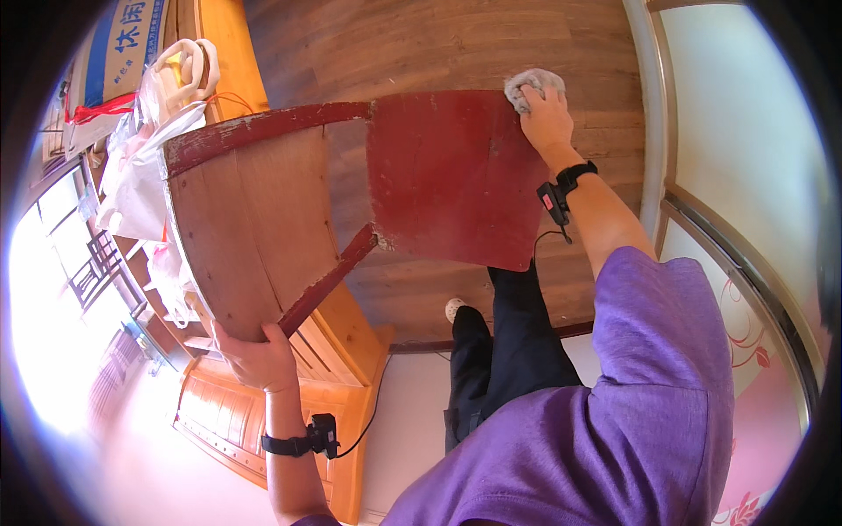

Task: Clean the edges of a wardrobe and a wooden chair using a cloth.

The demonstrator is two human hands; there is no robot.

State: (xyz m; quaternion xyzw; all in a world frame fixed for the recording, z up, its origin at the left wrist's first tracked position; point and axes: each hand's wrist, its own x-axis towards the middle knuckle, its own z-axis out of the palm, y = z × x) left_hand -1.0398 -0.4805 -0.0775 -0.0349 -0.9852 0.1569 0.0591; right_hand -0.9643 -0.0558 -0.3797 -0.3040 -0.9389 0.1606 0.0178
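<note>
A worn wooden chair with chipped dark-red paint stands before me, its red seat [454,177] in the middle of the view and its brown backrest panel [250,223] to the left. My left hand [260,355] grips the top corner of the backrest at the lower left. At the seat's far right corner, my right hand [547,118] holds a crumpled grey cloth [534,84] against the edge. Both wrists wear black straps with small devices. The fingertips of my right hand are partly sunk in the cloth.
A light-wood furniture piece [342,335] stands behind the backrest. White plastic bags [138,191] and a cardboard box [112,66] are at the upper left. A metal-framed glass panel [730,79] runs along the right. My legs are below the seat, on the wood-look floor [421,39].
</note>
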